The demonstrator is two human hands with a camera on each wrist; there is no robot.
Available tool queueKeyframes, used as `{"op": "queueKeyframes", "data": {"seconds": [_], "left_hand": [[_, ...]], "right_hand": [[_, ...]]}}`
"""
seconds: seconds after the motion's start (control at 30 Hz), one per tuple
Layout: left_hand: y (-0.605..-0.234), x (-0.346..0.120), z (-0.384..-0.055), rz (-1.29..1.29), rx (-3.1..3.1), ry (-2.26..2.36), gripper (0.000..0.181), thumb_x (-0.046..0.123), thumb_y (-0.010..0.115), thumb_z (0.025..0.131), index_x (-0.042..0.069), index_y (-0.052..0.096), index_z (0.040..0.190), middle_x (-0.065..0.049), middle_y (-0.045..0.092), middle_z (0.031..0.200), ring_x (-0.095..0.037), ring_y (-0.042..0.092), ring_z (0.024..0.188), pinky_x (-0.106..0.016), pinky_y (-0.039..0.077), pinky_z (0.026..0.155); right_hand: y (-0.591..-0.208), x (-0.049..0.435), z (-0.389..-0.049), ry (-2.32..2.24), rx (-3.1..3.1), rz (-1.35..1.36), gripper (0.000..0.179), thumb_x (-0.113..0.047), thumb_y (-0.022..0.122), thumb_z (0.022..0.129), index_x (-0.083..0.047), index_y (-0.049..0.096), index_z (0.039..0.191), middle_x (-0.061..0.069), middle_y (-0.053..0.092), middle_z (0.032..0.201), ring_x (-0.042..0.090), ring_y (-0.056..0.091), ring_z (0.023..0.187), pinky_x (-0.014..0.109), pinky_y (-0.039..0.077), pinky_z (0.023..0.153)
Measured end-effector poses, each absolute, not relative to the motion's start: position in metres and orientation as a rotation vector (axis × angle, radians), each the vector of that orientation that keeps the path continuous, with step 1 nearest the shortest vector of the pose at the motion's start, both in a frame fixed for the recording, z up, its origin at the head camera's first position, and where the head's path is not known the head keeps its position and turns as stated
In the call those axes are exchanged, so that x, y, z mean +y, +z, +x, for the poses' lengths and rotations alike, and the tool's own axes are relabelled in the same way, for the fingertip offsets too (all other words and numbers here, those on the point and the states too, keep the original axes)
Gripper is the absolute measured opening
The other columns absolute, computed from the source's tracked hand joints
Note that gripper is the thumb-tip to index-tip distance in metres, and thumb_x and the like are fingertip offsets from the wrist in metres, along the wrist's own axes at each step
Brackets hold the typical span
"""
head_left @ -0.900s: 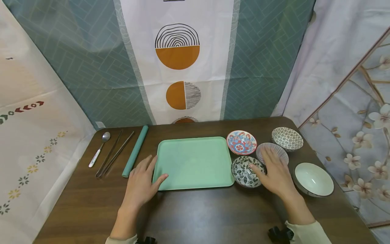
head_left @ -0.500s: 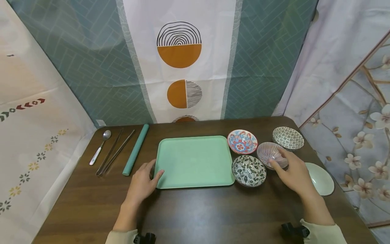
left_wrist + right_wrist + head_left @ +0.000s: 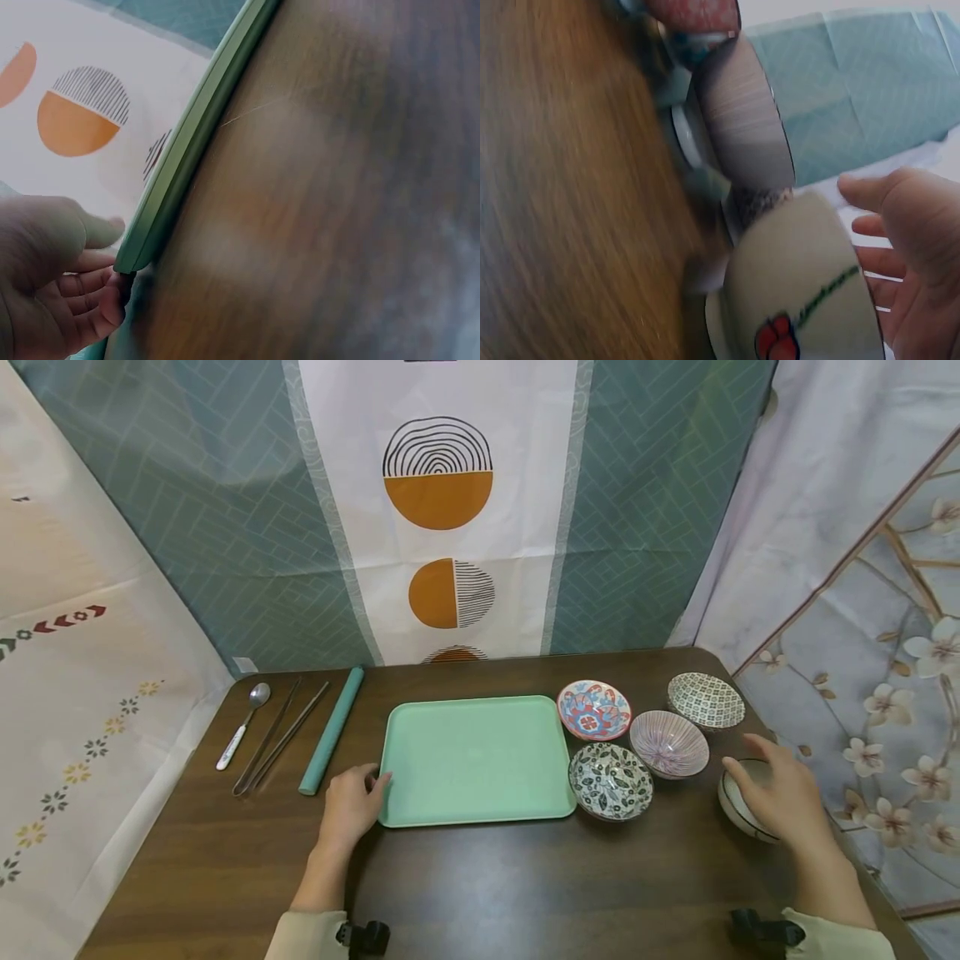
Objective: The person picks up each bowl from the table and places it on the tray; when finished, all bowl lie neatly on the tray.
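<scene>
My left hand (image 3: 351, 802) is at the near left side of a light green rectangular tray (image 3: 476, 760). In the left wrist view, the thumb lies along the rim of the tray (image 3: 169, 161) and the curled fingers are under its edge. My right hand (image 3: 783, 793) is over a white bowl (image 3: 738, 806) at the right, hiding much of it. The right wrist view shows a red flower and green stem on the side of this bowl (image 3: 791, 262). There the right hand (image 3: 919, 255) has its fingers extended past the rim, thumb apart from them.
Left of the tray lie a green rolled cylinder (image 3: 332, 731), metal tongs (image 3: 281, 739) and a spoon (image 3: 246, 727). Right of it stand a red-blue bowl (image 3: 594, 710), a black-and-white leaf bowl (image 3: 611, 781), a purple striped bowl (image 3: 669, 743) and a checked bowl (image 3: 707, 700).
My right hand has moved right, from over the purple striped bowl to the white bowl. The left hand's fingers have curled in at the tray's left edge. Tray and bowls stay put.
</scene>
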State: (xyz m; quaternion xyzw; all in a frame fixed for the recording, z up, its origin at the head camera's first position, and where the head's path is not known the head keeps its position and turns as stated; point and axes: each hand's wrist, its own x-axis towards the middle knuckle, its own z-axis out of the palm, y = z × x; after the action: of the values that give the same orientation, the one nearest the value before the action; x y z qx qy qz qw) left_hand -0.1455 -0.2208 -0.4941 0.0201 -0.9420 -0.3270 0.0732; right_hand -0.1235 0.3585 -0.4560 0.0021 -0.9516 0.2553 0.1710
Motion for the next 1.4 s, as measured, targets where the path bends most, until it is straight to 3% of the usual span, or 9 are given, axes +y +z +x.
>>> {"op": "queueKeyframes", "data": {"seconds": [0.17, 0.37, 0.73, 1.0, 1.3, 1.4], "left_hand": [[-0.494, -0.222, -0.146, 0.118, -2.824, -1.026, 0.024, 0.011, 0.064, 0.099, -0.008, 0.072, 0.111, -0.013, 0.071, 0.087, -0.03, 0.066, 0.08, -0.046, 0.054, 0.071], [-0.496, -0.224, -0.145, 0.13, -2.827, -1.032, 0.022, 0.011, 0.064, 0.099, -0.005, 0.074, 0.109, -0.014, 0.073, 0.09, -0.033, 0.067, 0.084, -0.049, 0.054, 0.075], [-0.494, -0.225, -0.143, 0.132, -2.843, -1.055, 0.024, 0.012, 0.064, 0.099, -0.005, 0.073, 0.113, -0.012, 0.072, 0.089, -0.027, 0.064, 0.079, -0.045, 0.053, 0.071], [-0.495, -0.225, -0.143, 0.119, -2.849, -1.069, 0.022, 0.013, 0.065, 0.099, -0.004, 0.073, 0.111, -0.008, 0.068, 0.084, -0.02, 0.056, 0.069, -0.036, 0.048, 0.065], [-0.499, -0.227, -0.145, 0.081, -2.838, -1.086, 0.022, 0.011, 0.068, 0.097, -0.005, 0.072, 0.112, -0.009, 0.067, 0.085, -0.017, 0.05, 0.065, -0.033, 0.046, 0.065], [-0.499, -0.227, -0.146, 0.072, -2.842, -1.095, 0.022, 0.011, 0.067, 0.097, -0.004, 0.072, 0.112, -0.008, 0.067, 0.084, -0.017, 0.052, 0.067, -0.033, 0.046, 0.065]], "right_hand": [[-0.46, 0.377, -0.122, 0.688, -2.733, -0.022, 0.046, -0.017, 0.062, 0.101, 0.01, 0.049, 0.136, 0.042, 0.05, 0.131, 0.062, 0.045, 0.114, 0.071, 0.035, 0.091], [-0.466, 0.396, -0.119, 0.652, -2.747, -0.044, 0.04, -0.012, 0.061, 0.1, 0.012, 0.052, 0.131, 0.045, 0.049, 0.128, 0.064, 0.044, 0.113, 0.074, 0.032, 0.089], [-0.464, 0.422, -0.111, 0.649, -2.924, -0.187, 0.046, -0.03, 0.05, 0.105, 0.009, 0.057, 0.129, 0.046, 0.052, 0.122, 0.066, 0.047, 0.104, 0.069, 0.039, 0.082], [-0.466, 0.434, -0.107, 0.591, -2.906, -0.116, 0.038, -0.024, 0.055, 0.103, 0.009, 0.063, 0.119, 0.039, 0.065, 0.102, 0.063, 0.056, 0.095, 0.066, 0.043, 0.075], [-0.467, 0.433, -0.105, 0.662, -2.898, -0.16, 0.042, -0.026, 0.056, 0.103, 0.011, 0.064, 0.119, 0.036, 0.067, 0.101, 0.058, 0.061, 0.094, 0.06, 0.046, 0.072], [-0.464, 0.43, -0.106, 0.684, -2.868, -0.161, 0.041, -0.024, 0.057, 0.102, 0.013, 0.065, 0.118, 0.035, 0.068, 0.1, 0.051, 0.064, 0.086, 0.05, 0.048, 0.067]]}}
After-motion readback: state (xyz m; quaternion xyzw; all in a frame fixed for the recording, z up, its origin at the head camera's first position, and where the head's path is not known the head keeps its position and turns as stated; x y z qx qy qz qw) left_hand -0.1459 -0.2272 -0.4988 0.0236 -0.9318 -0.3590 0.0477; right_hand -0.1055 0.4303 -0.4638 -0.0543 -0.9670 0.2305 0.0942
